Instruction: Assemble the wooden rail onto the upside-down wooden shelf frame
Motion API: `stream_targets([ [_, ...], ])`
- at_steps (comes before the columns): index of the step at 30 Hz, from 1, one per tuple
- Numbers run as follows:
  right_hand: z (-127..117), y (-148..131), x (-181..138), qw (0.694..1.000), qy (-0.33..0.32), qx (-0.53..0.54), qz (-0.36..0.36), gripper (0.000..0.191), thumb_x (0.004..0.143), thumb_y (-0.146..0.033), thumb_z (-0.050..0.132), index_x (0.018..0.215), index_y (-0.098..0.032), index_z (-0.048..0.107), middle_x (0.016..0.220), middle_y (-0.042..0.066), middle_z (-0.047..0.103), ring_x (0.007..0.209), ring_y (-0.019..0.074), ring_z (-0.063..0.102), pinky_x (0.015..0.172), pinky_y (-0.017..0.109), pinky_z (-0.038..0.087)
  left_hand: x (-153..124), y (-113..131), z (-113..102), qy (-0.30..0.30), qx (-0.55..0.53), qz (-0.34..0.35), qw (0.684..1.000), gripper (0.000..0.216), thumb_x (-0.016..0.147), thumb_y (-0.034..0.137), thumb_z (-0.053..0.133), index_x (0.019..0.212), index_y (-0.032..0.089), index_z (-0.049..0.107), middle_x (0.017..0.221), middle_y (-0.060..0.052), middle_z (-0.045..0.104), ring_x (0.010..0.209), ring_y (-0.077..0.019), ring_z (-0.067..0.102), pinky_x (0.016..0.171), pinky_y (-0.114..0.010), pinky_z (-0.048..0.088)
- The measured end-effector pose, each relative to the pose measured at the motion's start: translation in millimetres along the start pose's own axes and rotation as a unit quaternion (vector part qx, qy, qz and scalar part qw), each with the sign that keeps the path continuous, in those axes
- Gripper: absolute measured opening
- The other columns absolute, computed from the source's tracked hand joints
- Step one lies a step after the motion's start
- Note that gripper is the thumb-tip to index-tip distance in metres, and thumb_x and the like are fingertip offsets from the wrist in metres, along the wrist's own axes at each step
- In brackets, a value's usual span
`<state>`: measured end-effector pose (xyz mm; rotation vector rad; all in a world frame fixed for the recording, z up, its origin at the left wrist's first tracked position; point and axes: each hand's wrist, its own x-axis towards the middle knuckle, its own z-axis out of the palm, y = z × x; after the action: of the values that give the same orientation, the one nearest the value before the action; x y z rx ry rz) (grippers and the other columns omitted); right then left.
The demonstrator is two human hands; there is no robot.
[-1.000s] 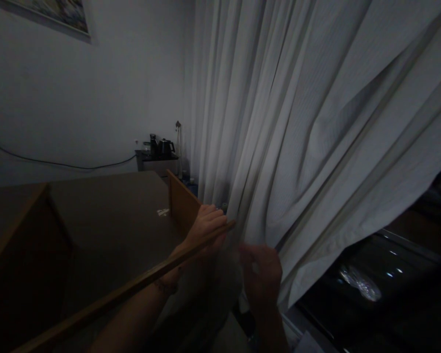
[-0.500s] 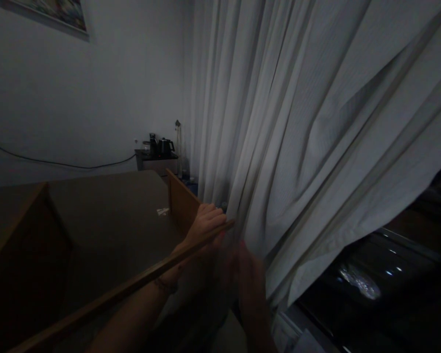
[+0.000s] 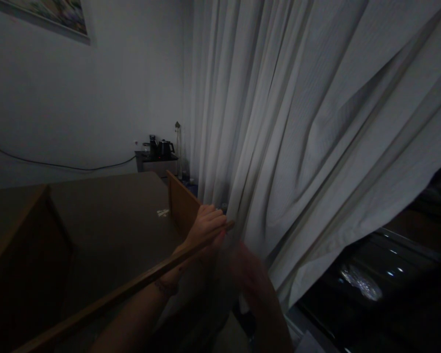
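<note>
Curtain folds (image 3: 297,147) hung just beyond the blurred right hand (image 3: 248,268), grip unclear, while the left hand (image 3: 206,223) clutched the wooden rail (image 3: 132,289).

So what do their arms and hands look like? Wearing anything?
Both forearms are bare, with no sleeves or gloves in view. The left hand has a thin dark band or marking at its wrist; the dim light hides which. The right hand is blurred, and no ring or watch shows.
</note>
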<state>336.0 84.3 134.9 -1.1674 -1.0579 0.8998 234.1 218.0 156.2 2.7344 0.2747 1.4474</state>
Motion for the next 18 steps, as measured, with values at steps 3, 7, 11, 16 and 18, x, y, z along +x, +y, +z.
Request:
stream_targets([
  [3, -5, -8, 0, 0.99, 0.06, -0.118, -0.052, 0.058, 0.087, -0.067, 0.042, 0.051, -0.022, 0.043, 0.042, -0.005, 0.042, 0.038, 0.0097, 0.038, 0.041, 0.023, 0.029, 1, 1, -1, -0.017, 0.005, -0.008, 1.0, 0.029, 0.088, 0.038, 0.031, 0.068, 0.02, 0.045, 0.067, -0.003, 0.049, 0.07, -0.02, 0.042, 0.068, -0.038, 0.031],
  [7, -11, -11, -2, 0.897, 0.15, -0.36, -0.209, 0.041, 0.097, -0.046, 0.039, 0.085, -0.019, 0.068, 0.069, 0.004, 0.066, 0.064, 0.0167, 0.058, 0.063, 0.029, 0.042, 1, 2, -1, -0.015, 0.0, -0.005, 1.0, 0.028, 0.087, 0.037, 0.034, 0.067, 0.02, 0.045, 0.067, -0.003, 0.05, 0.07, -0.0196, 0.043, 0.068, -0.037, 0.032],
  [11, -16, -4, -2, 0.851, 0.102, -0.419, -0.3, 0.036, 0.1, -0.031, 0.036, 0.128, -0.022, 0.057, 0.094, 0.006, 0.072, 0.081, 0.0183, 0.063, 0.079, 0.034, 0.044, 0, -1, 4, 0.018, 0.002, 0.012, 1.0, 0.03, 0.086, 0.039, 0.032, 0.07, 0.02, 0.048, 0.066, -0.003, 0.049, 0.068, -0.0193, 0.042, 0.068, -0.038, 0.031],
  [16, -10, -5, -3, 0.909, 0.076, -0.295, -0.286, 0.031, 0.1, -0.032, 0.037, 0.115, -0.024, 0.063, 0.098, 0.005, 0.069, 0.091, 0.0173, 0.063, 0.08, 0.03, 0.049, 0, -4, 6, 0.021, 0.003, 0.017, 1.0, 0.031, 0.086, 0.042, 0.032, 0.065, 0.021, 0.041, 0.063, -0.002, 0.044, 0.066, -0.0188, 0.041, 0.065, -0.037, 0.029],
  [18, -6, -6, -5, 0.938, 0.057, -0.228, -0.256, 0.031, 0.1, -0.035, 0.038, 0.101, -0.023, 0.067, 0.092, 0.003, 0.07, 0.087, 0.0166, 0.065, 0.076, 0.028, 0.05, 0, -5, 6, 0.013, 0.006, 0.014, 1.0, 0.031, 0.086, 0.042, 0.033, 0.064, 0.021, 0.039, 0.063, -0.002, 0.044, 0.066, -0.0187, 0.041, 0.065, -0.037, 0.029],
])
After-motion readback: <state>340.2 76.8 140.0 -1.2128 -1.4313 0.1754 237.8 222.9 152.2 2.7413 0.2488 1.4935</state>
